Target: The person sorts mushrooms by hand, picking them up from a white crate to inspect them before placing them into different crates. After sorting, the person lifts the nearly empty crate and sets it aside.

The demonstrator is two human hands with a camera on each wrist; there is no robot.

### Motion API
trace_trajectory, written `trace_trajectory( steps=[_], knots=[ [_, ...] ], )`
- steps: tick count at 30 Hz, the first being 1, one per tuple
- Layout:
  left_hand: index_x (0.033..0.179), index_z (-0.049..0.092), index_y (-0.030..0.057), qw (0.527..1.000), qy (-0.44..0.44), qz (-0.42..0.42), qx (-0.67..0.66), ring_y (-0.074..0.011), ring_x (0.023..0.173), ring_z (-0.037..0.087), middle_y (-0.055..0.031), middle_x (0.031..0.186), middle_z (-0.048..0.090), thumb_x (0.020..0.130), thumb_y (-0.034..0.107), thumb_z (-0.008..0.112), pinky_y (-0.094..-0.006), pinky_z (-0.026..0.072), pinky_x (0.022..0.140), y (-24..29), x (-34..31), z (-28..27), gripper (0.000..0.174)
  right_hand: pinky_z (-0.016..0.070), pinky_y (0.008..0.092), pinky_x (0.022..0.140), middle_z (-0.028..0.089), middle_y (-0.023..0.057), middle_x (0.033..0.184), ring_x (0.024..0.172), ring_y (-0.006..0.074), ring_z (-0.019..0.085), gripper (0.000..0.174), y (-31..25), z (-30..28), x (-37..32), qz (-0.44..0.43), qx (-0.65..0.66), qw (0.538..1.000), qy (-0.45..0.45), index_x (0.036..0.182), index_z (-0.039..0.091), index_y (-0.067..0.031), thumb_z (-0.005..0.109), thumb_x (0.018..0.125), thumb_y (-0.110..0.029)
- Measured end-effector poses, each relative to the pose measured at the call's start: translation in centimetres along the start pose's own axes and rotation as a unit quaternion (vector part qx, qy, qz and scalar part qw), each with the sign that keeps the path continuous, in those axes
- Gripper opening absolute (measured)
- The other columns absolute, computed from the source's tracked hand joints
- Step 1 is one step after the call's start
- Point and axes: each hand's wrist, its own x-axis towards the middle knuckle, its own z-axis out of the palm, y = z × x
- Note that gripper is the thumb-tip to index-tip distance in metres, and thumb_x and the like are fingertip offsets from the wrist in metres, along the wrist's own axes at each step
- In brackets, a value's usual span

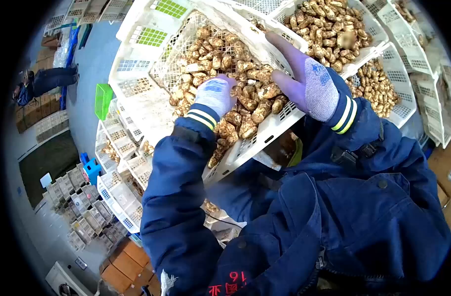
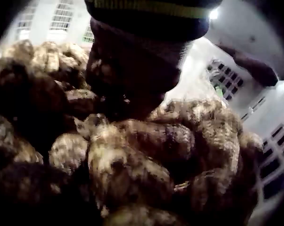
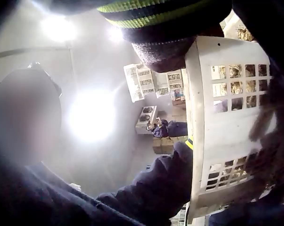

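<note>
Holding crate rim: right hand; left hand among mushrooms.

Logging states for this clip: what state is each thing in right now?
front crate: tilted, partly filled.
mushrooms: heaped toward its lower end.
left hand: gloved, fingers down among the mushrooms, grip hidden.
right hand: gloved, grips the front crate's rim.
far crate: full of mushrooms.

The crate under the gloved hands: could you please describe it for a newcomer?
Among the white lattice plastic crates before the blue-jacketed person, it is the nearest crate, tilted. Only it has the left hand in its brown knobbly produce and the right hand at its rim.
</note>
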Motion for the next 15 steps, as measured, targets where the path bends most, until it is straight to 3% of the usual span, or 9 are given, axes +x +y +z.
trace_trajectory(
  steps=[2, 3, 5, 7, 9, 10, 13, 14, 15],
  knots=[
    [0.105, 0.07, 0.0078, 0.961, 0.002, -0.061, -0.27, -0.0268, 0.09, 0.068, -0.0131, 0.109, 0.067, 0.078, 0.02, 0.075, -0.0356, 0.0535, 0.082, -1.2, -1.3, -1.9, 0.03, 0.0358, 0.0349, 0.11, 0.047, 0.0253, 0.143, 0.135, 0.0314, 0.046, 0.063, 0.0, -0.2, -0.1, 0.001, 0.0, 1.0, -0.002, 0.15, 0.029, -0.0009, 0.052, 0.093, -0.016],
    [0.103, 0.07, 0.0053, 0.89, -0.006, -0.11, -0.443, -0.0242, 0.086, 0.069, -0.0126, 0.107, 0.068, 0.079, 0.016, 0.074, -0.0326, 0.054, 0.08, -1.9, -2.2, -3.0, 0.026, 0.0363, 0.0353, 0.11, 0.047, 0.0255, 0.143, 0.134, 0.0319, 0.046, 0.063, 0.1, -0.2, -0.1, -0.003, 0.006, 1.0, -0.001, 0.15, 0.029, -0.0012, 0.052, 0.093, -0.016],
    [0.111, 0.066, -0.0003, 0.762, 0.06, -0.022, -0.644, -0.0224, 0.086, 0.07, -0.0191, 0.116, 0.064, 0.086, 0.017, 0.068, -0.0314, 0.0582, 0.074, -7.0, -3.1, -0.6, 0.031, 0.0372, 0.036, 0.109, 0.047, 0.0258, 0.143, 0.134, 0.0329, 0.047, 0.063, 0.1, -0.1, 0.0, -0.011, 0.012, 1.0, 0.001, 0.15, 0.029, -0.002, 0.052, 0.093, -0.018],
    [0.134, 0.051, 0.001, 0.557, 0.053, 0.065, -0.826, -0.0288, 0.094, 0.069, -0.025, 0.128, 0.056, 0.09, 0.021, 0.065, -0.0374, 0.0609, 0.076, -7.7, -4.1, -2.8, 0.05, 0.0379, 0.0366, 0.109, 0.048, 0.026, 0.142, 0.133, 0.034, 0.047, 0.063, 0.0, -0.3, -0.1, -0.018, 0.008, 1.0, 0.004, 0.15, 0.029, -0.0031, 0.052, 0.093, -0.019],
    [0.149, 0.031, 0.0058, 0.454, 0.079, 0.134, -0.877, -0.0346, 0.103, 0.066, -0.0289, 0.136, 0.047, 0.093, 0.025, 0.061, -0.0413, 0.0618, 0.079, -6.3, -4.6, -5.3, 0.066, 0.0383, 0.0371, 0.109, 0.047, 0.0259, 0.142, 0.133, 0.0351, 0.047, 0.064, 0.1, -0.2, 0.0, -0.008, -0.012, 1.0, 0.0, 0.151, 0.028, -0.0047, 0.052, 0.093, -0.019],
    [0.154, 0.017, 0.0099, 0.455, 0.077, 0.181, -0.868, -0.0349, 0.109, 0.062, -0.0275, 0.142, 0.044, 0.094, 0.03, 0.062, -0.0411, 0.0586, 0.084, -6.4, -4.1, -6.0, 0.077, 0.0384, 0.0373, 0.108, 0.047, 0.0257, 0.142, 0.133, 0.0351, 0.047, 0.064, -0.2, -0.5, 0.0, 0.007, -0.017, 1.0, -0.009, 0.151, 0.028, -0.0048, 0.052, 0.093, -0.02],
    [0.147, 0.032, 0.0043, 0.446, 0.101, 0.233, -0.858, -0.0246, 0.099, 0.063, -0.0206, 0.124, 0.054, 0.095, 0.028, 0.062, -0.0359, 0.0579, 0.08, -7.4, 0.1, -7.0, 0.064, 0.0388, 0.0382, 0.108, 0.047, 0.0243, 0.144, 0.133, 0.0348, 0.047, 0.064, 0.4, 0.0, -0.1, -0.018, 0.004, 1.0, 0.011, 0.151, 0.029, -0.0064, 0.053, 0.093, -0.02],
    [0.137, 0.044, -0.0008, 0.55, 0.176, 0.082, -0.812, -0.0192, 0.088, 0.063, -0.0156, 0.11, 0.057, 0.095, 0.028, 0.064, -0.032, 0.0559, 0.071, -7.1, 1.0, -7.1, 0.055, 0.0389, 0.0383, 0.108, 0.047, 0.0239, 0.144, 0.133, 0.0348, 0.047, 0.064, 0.5, 0.1, 0.0, -0.021, 0.005, 1.0, 0.015, 0.151, 0.029, -0.0068, 0.053, 0.093, -0.02],
    [0.128, 0.051, -0.0052, 0.753, 0.245, 0.019, -0.611, -0.0183, 0.083, 0.064, -0.0145, 0.1, 0.062, 0.092, 0.026, 0.067, -0.0304, 0.0543, 0.065, -3.8, 1.2, -8.7, 0.05, 0.039, 0.0384, 0.108, 0.047, 0.0236, 0.144, 0.133, 0.0348, 0.048, 0.064, 0.5, 0.1, 0.0, -0.024, 0.006, 0.999, 0.02, 0.151, 0.03, -0.0072, 0.053, 0.093, -0.02]
  ],
)
